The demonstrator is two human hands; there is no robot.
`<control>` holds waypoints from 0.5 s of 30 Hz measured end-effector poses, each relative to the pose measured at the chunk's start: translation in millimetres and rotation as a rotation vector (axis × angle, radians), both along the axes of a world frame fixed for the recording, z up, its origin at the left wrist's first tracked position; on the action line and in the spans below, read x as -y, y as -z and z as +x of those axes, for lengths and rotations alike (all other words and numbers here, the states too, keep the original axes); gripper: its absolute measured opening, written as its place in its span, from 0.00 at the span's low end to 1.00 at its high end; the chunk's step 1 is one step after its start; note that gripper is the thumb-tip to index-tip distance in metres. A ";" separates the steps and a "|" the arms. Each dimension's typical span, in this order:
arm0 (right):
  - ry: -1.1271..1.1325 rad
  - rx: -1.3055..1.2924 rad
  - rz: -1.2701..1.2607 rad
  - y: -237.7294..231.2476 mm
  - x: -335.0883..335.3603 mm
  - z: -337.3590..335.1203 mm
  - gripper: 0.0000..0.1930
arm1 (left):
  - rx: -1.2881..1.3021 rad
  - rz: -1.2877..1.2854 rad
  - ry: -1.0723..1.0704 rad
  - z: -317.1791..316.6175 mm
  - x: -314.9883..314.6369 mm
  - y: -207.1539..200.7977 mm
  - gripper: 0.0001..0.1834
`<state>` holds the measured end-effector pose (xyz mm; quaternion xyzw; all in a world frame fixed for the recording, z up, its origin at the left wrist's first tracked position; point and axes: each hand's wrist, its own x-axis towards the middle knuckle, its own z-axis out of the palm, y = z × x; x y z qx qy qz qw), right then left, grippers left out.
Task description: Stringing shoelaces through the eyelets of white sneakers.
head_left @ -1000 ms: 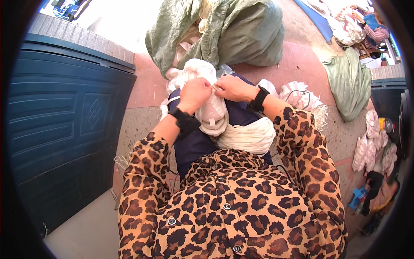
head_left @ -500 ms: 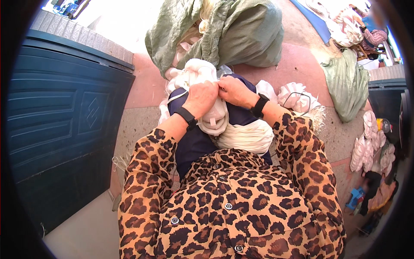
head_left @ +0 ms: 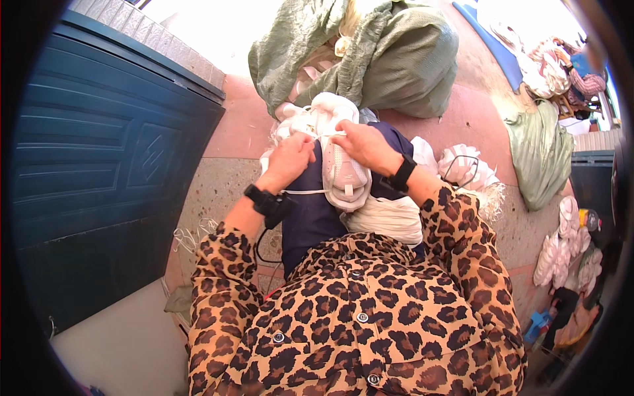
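A pale pink and white sneaker (head_left: 346, 168) rests on my thighs. My left hand (head_left: 290, 158) is closed in a pinch just left of the shoe, on a white shoelace that runs to the shoe's lacing. The other lace end trails across my left thigh. My right hand (head_left: 371, 146) lies over the right side of the shoe, fingertips curled at the lacing; they seem to pinch the lace there. A hank of cream laces (head_left: 388, 221) lies in my lap, close behind the shoe. More white shoes (head_left: 297, 122) are heaped beyond my knees, partly hidden.
A large green woven sack (head_left: 409, 63) holding pale shoes stands ahead. Bunched pale shoes (head_left: 465, 165) sit at my right, with more shoes (head_left: 561, 244) farther right. An empty-looking green sack (head_left: 541, 155) lies on the floor. A blue door (head_left: 112, 158) flanks my left. Another person sits far right.
My hands have moved apart: the left went left and down from the lacing, drawing lace with it, while the right stays at the shoe. The whole view has shifted slightly.
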<state>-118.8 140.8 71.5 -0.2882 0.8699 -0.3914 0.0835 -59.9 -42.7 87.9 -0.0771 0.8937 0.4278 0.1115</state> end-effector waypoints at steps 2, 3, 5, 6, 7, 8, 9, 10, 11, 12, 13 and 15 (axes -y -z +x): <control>-0.053 -0.082 0.067 14.3 -3.1 -15.9 0.12 | -0.032 -0.010 -0.015 -5.7 -6.8 8.2 0.11; -0.062 -0.087 0.050 20.0 -2.1 -21.1 0.12 | -0.085 -0.146 -0.029 -8.0 -10.7 11.2 0.12; -0.065 -0.094 0.096 26.6 0.4 -24.6 0.12 | -0.205 -0.385 -0.032 -11.9 -16.6 14.8 0.12; -0.079 -0.079 0.105 27.9 2.2 -24.1 0.12 | -0.207 -0.381 -0.036 -13.4 -18.8 15.9 0.12; -0.039 -0.052 0.078 27.9 4.2 -23.0 0.12 | -0.204 -0.444 0.001 -14.8 -20.7 16.4 0.12; 0.017 -0.025 0.060 27.5 5.9 -22.0 0.12 | -0.215 -0.502 0.045 -15.6 -21.6 16.9 0.12; -0.001 -0.024 0.054 26.8 6.5 -21.6 0.12 | -0.200 -0.505 0.035 -16.4 -21.9 16.5 0.12; -0.002 -0.019 0.054 26.6 7.0 -20.9 0.12 | -0.266 -0.566 0.089 -17.2 -22.1 16.2 0.11; 0.018 -0.010 0.075 26.8 6.8 -21.4 0.12 | -0.334 -0.625 0.150 -18.4 -22.5 15.4 0.10; -0.003 -0.011 0.056 27.7 6.3 -21.8 0.12 | -0.330 -0.625 0.146 -18.9 -22.5 14.1 0.10; -0.002 -0.003 0.051 29.1 6.0 -22.2 0.12 | -0.416 -0.696 0.194 -19.5 -22.3 12.3 0.09; 0.000 0.006 0.046 32.6 5.8 -22.7 0.12 | -0.503 -0.766 0.243 -20.7 -22.8 7.6 0.08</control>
